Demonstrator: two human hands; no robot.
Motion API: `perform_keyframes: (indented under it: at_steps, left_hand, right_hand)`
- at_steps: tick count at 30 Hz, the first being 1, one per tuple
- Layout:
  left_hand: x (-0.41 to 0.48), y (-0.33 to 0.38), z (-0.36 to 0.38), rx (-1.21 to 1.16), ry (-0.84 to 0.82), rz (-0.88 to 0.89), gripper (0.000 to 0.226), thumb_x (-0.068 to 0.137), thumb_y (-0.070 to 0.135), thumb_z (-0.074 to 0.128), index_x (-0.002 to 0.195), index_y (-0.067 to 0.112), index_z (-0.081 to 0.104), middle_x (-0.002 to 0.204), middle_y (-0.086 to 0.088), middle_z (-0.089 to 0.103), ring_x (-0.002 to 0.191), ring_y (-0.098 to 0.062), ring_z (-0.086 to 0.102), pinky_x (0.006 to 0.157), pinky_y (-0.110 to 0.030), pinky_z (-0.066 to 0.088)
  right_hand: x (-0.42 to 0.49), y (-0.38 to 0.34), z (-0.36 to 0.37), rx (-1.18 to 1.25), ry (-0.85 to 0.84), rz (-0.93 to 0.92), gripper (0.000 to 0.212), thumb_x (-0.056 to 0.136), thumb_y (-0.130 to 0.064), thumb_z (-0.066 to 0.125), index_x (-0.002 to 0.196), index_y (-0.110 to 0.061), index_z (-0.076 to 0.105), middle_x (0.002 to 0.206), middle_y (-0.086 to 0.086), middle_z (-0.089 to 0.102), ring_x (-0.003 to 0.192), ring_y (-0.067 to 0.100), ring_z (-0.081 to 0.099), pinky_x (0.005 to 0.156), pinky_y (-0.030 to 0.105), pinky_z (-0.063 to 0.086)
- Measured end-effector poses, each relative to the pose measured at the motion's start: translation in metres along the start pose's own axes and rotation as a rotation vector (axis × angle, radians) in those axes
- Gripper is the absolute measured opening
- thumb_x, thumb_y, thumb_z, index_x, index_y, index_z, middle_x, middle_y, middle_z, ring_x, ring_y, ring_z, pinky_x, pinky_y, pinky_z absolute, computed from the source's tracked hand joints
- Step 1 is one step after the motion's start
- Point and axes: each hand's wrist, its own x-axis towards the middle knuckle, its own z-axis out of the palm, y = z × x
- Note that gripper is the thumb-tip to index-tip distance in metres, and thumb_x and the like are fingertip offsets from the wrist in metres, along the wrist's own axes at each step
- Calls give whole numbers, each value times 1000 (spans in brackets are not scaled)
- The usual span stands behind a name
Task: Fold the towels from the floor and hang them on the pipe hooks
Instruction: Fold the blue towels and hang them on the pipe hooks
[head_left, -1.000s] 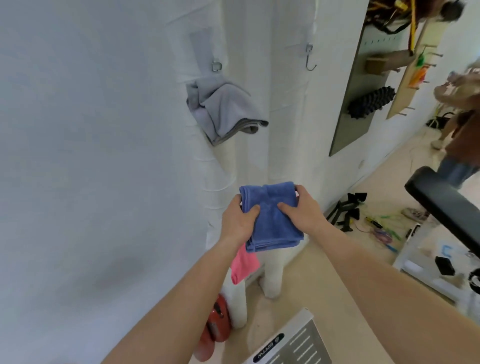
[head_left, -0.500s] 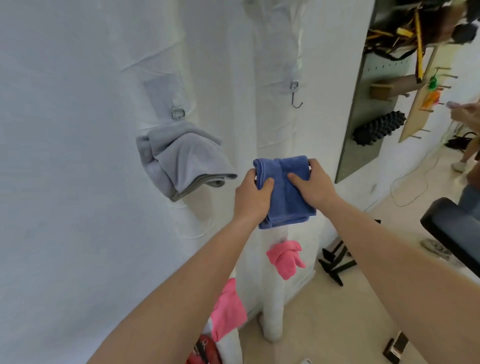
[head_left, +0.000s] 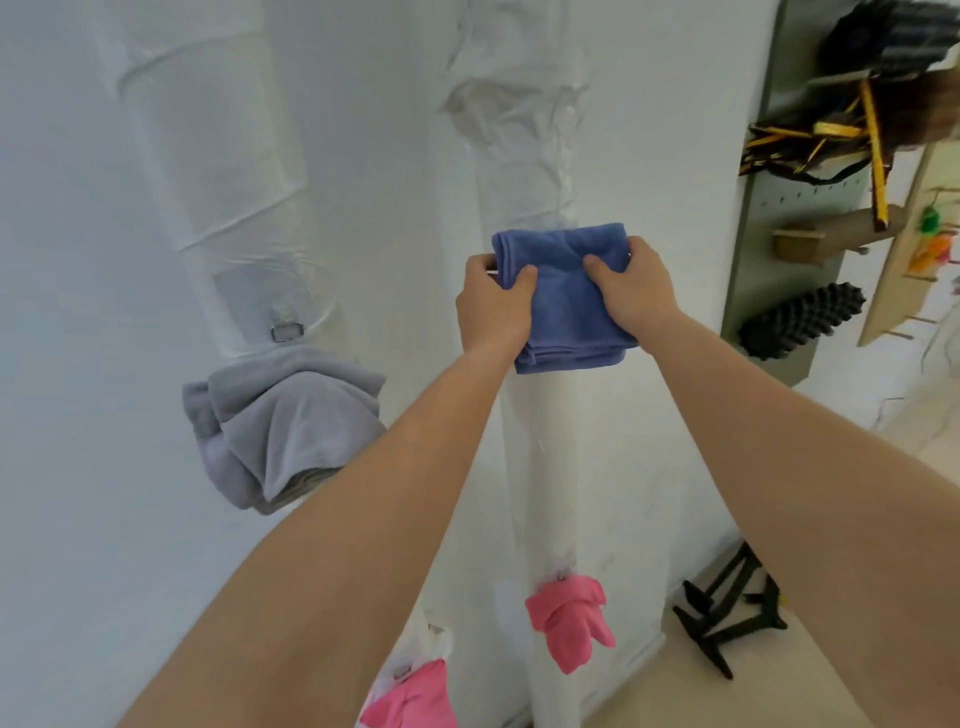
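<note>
A folded blue towel is held up against the right white pipe, covering the spot where its hook was seen. My left hand grips the towel's left edge, thumb on the front. My right hand grips its right edge the same way. A grey towel hangs on the left pipe below a metal hook. One pink towel hangs lower on the right pipe, and another pink towel lower on the left pipe.
A grey pegboard with a black spiky roller, wooden pieces and cords stands on the wall to the right. Black stands lie on the beige floor at the lower right.
Both hands have lifted the blue towel up the right pipe to the height of its hook, which is now hidden behind it. The view has tilted upward.
</note>
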Motion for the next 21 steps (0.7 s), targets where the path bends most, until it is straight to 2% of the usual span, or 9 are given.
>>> perform_keyframes:
  at_steps: [3, 5, 8, 10, 13, 15, 17, 19, 21]
  left_hand:
    - [7, -6, 5, 64, 6, -22, 29, 90, 34, 64, 111, 21, 49, 85, 12, 59, 77, -7, 63, 68, -24, 52]
    - [11, -13, 5, 125, 5, -46, 31, 89, 36, 64, 110, 21, 46, 85, 10, 59, 82, -16, 65, 73, -32, 54]
    - [8, -19, 5, 277, -10, -48, 34, 87, 35, 62, 109, 22, 40, 84, 7, 59, 81, -21, 66, 67, -34, 53]
    - [4, -24, 7, 364, 28, 76, 44, 85, 32, 64, 119, 23, 37, 100, 3, 62, 90, -20, 64, 67, -34, 51]
    - [7, -29, 10, 545, 79, 464, 53, 86, 22, 62, 135, 31, 42, 134, 3, 44, 106, -14, 45, 69, -29, 45]
    - [10, -31, 12, 711, 18, 665, 37, 91, 21, 57, 127, 28, 57, 131, 2, 50, 103, -17, 46, 67, -33, 49]
    - [11, -34, 16, 755, -14, 751, 30, 94, 25, 49, 117, 19, 67, 120, -2, 59, 97, -24, 56, 65, -40, 54]
    - [8, -37, 18, 682, -3, 741, 37, 95, 36, 42, 109, 15, 70, 108, -3, 63, 87, -24, 60, 65, -39, 54]
    - [4, -42, 20, 596, -34, 662, 37, 96, 43, 51, 113, 17, 69, 109, 0, 63, 86, -20, 62, 72, -34, 52]
  right_hand:
    - [17, 11, -1, -19, -49, 62, 21, 94, -31, 56, 106, -14, 60, 101, 5, 68, 95, 25, 66, 81, 36, 51]
    - [22, 23, 0, 9, -46, 83, 35, 91, -31, 62, 121, -14, 56, 107, 4, 66, 96, 23, 65, 83, 34, 51]
    - [21, 31, 3, 73, 92, -70, 50, 82, -23, 68, 126, -27, 44, 118, 2, 55, 93, 17, 62, 81, 30, 52]
    - [20, 30, 6, 9, 134, -203, 33, 81, -18, 63, 112, -28, 55, 116, 2, 59, 91, 15, 62, 81, 30, 53]
    - [17, 29, 7, -49, 69, -222, 23, 89, -17, 58, 107, -24, 71, 104, -6, 70, 92, 10, 63, 82, 17, 49]
    - [12, 36, 6, -29, 23, -174, 21, 94, -22, 56, 106, -23, 74, 97, -9, 71, 90, 9, 64, 80, 15, 47]
    - [4, 47, 4, 35, -21, -124, 24, 97, -31, 55, 98, -20, 76, 88, -7, 72, 81, 9, 64, 77, 24, 50]
    - [-4, 56, 5, 107, -58, -114, 28, 99, -34, 54, 95, -17, 76, 81, -5, 72, 73, 9, 62, 71, 29, 50]
    - [-10, 63, 8, 145, -68, -120, 26, 100, -33, 55, 109, -20, 75, 92, -6, 75, 84, 9, 68, 79, 30, 55]
